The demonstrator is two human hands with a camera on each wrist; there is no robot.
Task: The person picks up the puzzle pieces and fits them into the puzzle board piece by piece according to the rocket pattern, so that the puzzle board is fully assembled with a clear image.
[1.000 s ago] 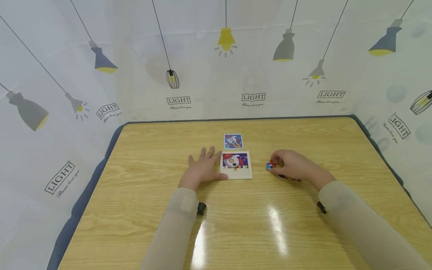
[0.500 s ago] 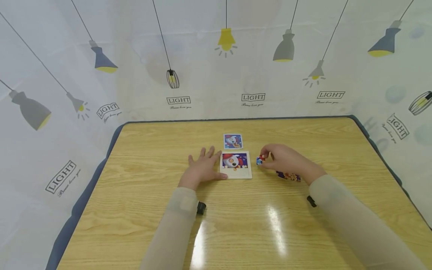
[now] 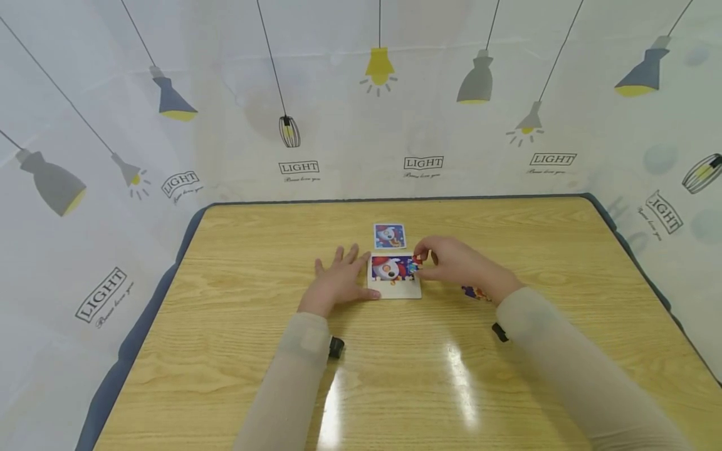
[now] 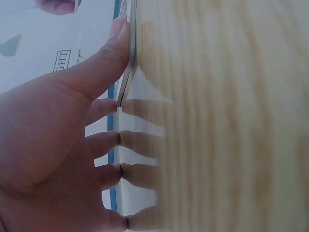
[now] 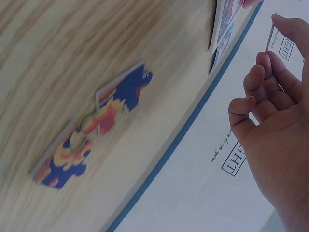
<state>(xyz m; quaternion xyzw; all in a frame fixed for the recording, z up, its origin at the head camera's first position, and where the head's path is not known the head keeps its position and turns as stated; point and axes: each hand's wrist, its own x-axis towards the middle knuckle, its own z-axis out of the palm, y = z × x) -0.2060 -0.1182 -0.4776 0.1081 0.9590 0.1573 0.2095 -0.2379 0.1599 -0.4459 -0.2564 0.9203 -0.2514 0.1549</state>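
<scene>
My left hand (image 3: 336,285) lies spread on the table, its thumb and index finger touching the left side of a square puzzle board (image 3: 402,291). The board's upper part shows a white-faced figure with red on a purple ground; its lower part is bare and cream. Over the board's upper right, my right hand (image 3: 459,260) pinches a small red and blue puzzle piece (image 3: 416,265) between thumb and fingertips. Seen edge-on in the right wrist view, that piece is a thin strip. Whether it touches the board I cannot tell.
Loose puzzle pieces (image 5: 124,94) in dark blue, orange and yellow lie on the table, partly under the right hand in the head view. A square picture card (image 3: 389,236) lies just beyond the board. Printed cloth (image 3: 361,125) rises behind the table's far edge.
My right hand has moved left with the puzzle piece, from right of the board to over its upper right. The left hand and board have stayed put.
</scene>
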